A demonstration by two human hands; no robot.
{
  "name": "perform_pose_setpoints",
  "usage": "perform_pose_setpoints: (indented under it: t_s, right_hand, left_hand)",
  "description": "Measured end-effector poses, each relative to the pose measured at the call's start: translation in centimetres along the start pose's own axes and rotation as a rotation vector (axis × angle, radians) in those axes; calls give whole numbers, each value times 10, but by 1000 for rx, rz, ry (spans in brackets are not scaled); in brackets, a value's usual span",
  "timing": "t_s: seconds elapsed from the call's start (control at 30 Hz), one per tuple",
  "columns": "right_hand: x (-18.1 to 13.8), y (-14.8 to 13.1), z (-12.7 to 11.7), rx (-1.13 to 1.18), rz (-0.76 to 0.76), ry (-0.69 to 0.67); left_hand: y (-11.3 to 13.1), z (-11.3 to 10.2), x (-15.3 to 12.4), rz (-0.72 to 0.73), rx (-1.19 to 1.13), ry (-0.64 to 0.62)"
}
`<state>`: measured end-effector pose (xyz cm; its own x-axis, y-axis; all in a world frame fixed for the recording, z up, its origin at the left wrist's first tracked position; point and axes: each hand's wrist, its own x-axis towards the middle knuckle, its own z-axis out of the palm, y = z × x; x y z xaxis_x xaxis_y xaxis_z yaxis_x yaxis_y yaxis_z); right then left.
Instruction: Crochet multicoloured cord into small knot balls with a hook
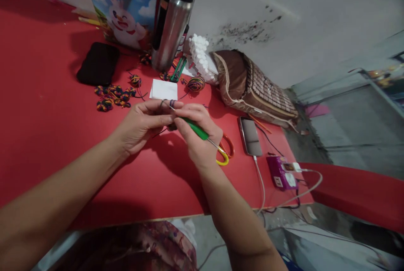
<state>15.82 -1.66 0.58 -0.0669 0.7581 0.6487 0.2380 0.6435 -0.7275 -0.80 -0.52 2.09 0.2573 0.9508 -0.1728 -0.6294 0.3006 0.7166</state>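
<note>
My right hand (202, 130) grips a crochet hook (198, 129) by its green handle, the metal tip pointing left toward my other hand. Dark yarn (166, 103) is looped on the index finger of my left hand (147, 121), whose thumb and fingers are pinched together. Both hands meet above the red table, fingertips nearly touching. A small dark bit of work sits between them, mostly hidden by fingers. Just beyond lie a folded white paper (164, 89) and a multicoloured yarn ball (196, 83). Scissors (227, 152) with orange and yellow handles lie partly behind my right hand.
Crocheted pieces (113, 96) and a black pouch (98, 64) lie at left. A steel flask (173, 27) stands before a printed bag (126, 14). Rightward are a brown cushion (255, 83), a phone (250, 136) on a cable and a purple box (282, 173) near the table edge.
</note>
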Motion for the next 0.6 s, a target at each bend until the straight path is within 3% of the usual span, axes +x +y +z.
perform_pose_setpoints:
  t_s: [0.37, 0.6]
  right_hand:
    - [-2, 10, -1, 283, 58, 45]
    - [4, 7, -9, 379, 71, 49]
  left_hand:
    - [9, -3, 8, -126, -45, 21]
    - [5, -12, 9, 15, 164, 6]
